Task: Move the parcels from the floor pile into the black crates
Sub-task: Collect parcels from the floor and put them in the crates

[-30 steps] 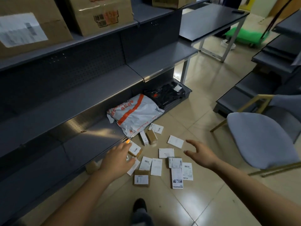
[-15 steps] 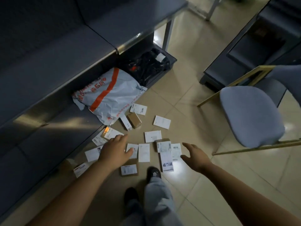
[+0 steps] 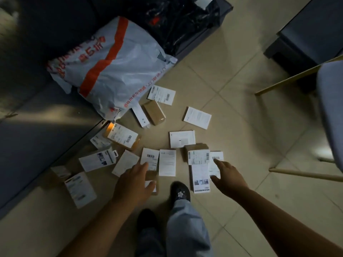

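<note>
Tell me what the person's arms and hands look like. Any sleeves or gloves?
No gloves and no sleeves show. The left hand and right hand are bare, and both forearms are bare right to the picture's edge. No watch, ring or bracelet shows. Lower down you can see light grey trousers and dark shoes.

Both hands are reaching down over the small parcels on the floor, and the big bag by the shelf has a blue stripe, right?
Not quite: in the head view the bag has an orange stripe. Both the left hand and right hand do reach over the parcels.
</note>
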